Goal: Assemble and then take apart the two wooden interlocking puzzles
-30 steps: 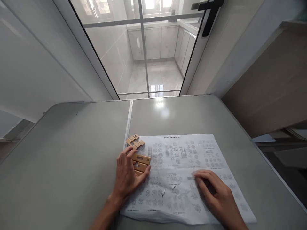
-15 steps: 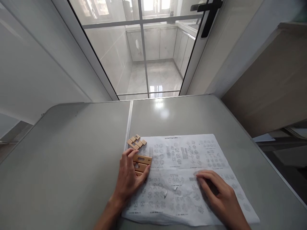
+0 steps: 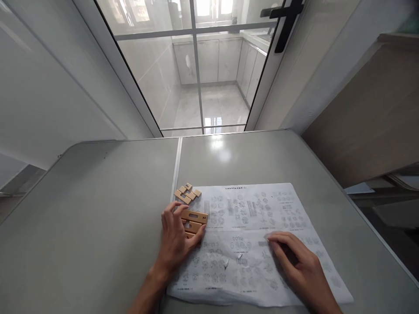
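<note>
My left hand [image 3: 175,237] is closed around several flat wooden puzzle pieces [image 3: 194,221], fingers on their left side and thumb on the right. These lie side by side with slots cut in them, and the top one bears a "2". Part of them is hidden under the hand. Just beyond lies a smaller interlocked group of wooden pieces [image 3: 187,194], one marked "3". On the right part of a printed sheet [image 3: 252,235] rests my right hand [image 3: 296,264], its fingers curled and drawn together. Whether anything is between those fingertips cannot be seen.
Two small white scraps, one a curled bit [image 3: 226,264], lie on the creased sheet. It covers the near right of a grey table [image 3: 98,218] with a pale seam [image 3: 177,163]. A glass door [image 3: 219,65] stands beyond the far edge, a brown panel [image 3: 366,109] at right.
The fingers of my left hand have shifted very slightly left against the wooden pieces. My right hand and the sheet look the same.
</note>
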`<state>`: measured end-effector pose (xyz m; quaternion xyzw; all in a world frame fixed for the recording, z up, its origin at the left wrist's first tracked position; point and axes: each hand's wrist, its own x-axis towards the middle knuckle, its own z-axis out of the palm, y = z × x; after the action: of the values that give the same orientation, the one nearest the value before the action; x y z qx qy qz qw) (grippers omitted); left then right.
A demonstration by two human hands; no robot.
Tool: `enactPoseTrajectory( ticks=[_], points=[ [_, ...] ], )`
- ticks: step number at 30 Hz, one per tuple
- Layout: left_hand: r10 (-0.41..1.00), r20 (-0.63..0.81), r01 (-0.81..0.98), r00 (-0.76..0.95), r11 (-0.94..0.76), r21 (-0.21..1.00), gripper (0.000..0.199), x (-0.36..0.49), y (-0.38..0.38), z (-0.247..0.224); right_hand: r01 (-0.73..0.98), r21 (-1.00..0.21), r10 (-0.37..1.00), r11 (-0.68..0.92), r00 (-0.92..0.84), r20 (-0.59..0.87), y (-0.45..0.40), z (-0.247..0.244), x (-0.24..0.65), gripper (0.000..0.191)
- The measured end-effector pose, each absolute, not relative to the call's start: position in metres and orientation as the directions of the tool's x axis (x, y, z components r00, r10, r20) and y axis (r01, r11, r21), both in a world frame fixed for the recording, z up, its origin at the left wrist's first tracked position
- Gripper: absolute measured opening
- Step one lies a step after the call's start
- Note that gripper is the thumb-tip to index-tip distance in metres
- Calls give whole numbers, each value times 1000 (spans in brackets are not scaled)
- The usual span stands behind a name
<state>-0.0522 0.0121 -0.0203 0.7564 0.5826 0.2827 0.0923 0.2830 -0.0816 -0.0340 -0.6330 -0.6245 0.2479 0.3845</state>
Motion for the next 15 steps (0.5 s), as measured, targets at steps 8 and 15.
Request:
enactPoseTrajectory(
  ticks=[8,15],
  points=[
    [910,350,834,220,-362,416,68,-55,26,-22,590,-805,986,61,88,140,-84,-36,284,15],
    [887,387,806,253,-414,423,67,-59,39,-17,584,-810,988,60,84,133,-83,-32,283,19]
  ],
)
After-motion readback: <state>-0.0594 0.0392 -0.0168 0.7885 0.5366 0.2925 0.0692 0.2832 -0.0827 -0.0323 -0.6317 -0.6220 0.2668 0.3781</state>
